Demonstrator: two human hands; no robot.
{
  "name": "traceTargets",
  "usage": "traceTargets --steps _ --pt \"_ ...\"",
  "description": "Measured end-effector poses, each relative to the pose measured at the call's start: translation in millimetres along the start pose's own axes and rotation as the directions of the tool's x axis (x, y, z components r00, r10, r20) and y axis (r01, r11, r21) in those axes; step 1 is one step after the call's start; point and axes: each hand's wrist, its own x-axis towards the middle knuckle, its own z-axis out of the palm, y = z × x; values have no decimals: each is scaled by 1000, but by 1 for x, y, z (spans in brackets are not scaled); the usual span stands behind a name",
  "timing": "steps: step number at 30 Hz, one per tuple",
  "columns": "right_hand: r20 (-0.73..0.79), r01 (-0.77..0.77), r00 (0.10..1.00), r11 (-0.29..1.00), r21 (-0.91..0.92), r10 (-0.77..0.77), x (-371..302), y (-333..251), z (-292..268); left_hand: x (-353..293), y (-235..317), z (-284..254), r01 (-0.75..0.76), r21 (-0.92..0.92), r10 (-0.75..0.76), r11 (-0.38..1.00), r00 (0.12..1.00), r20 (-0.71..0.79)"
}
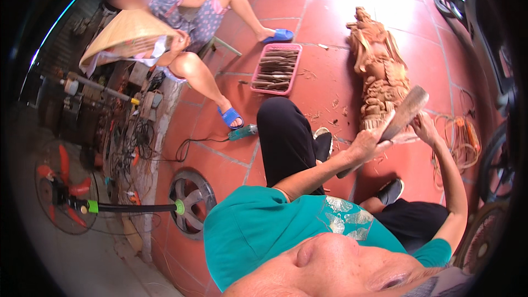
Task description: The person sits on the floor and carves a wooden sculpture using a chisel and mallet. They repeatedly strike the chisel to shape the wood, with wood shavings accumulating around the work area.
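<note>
My left hand (365, 147) is wrapped round a flat, dark wooden mallet (408, 111), its broad end tilted up to the right. The mallet's thin end pokes out below my wrist. My right hand (423, 127) is closed beside the mallet's broad end; what its fingers hold, if anything, is hidden. Just beyond both hands lies a carved wooden statue (381, 66) of a robed figure, its base toward me and partly covered by my hands and the mallet.
A pink basket (300, 60) holds several dark chisel-like tools. Wood shavings (333, 114) litter the tiles. A corded teal power tool (243, 132) lies by my knee. At the left stands a fan (63, 187). Another person (190, 8) sits far left, holding a conical hat (129, 34).
</note>
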Motion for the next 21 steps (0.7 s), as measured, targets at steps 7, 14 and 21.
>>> traceTargets --steps 7,14,21 --pt "19 -57 998 914 401 54 0 -11 -9 4 4 1 -53 -24 53 998 999 9" --pt "70 -100 994 939 329 81 2 -21 -21 3 -2 3 -2 -33 3 999 999 37" --pt "-2 -74 997 958 278 78 -2 -21 -15 4 -1 1 33 -1 -33 999 996 79"
